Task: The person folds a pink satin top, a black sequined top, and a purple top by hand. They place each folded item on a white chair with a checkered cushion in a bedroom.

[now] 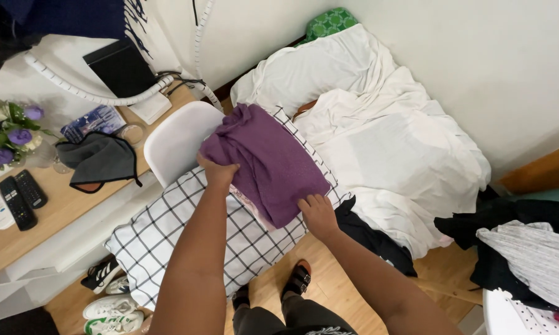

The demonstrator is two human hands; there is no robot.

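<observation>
A folded garment [264, 161] lies on a pillow [168, 239], with a chair [177, 139] behind at eleven o'clock. A bed [391, 142] spreads at two o'clock. A desk [50, 214] sits at nine o'clock, remotes [22, 198] on it. Shoes [109, 291] lie at seven o'clock.

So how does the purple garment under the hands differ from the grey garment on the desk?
The purple garment is folded into a neat rectangle on the checked pillow; the grey garment lies crumpled on the wooden desk. The purple one looks larger. The left hand and right hand press on the purple one; nothing touches the grey one. Both are plain, soft cloth.
</observation>
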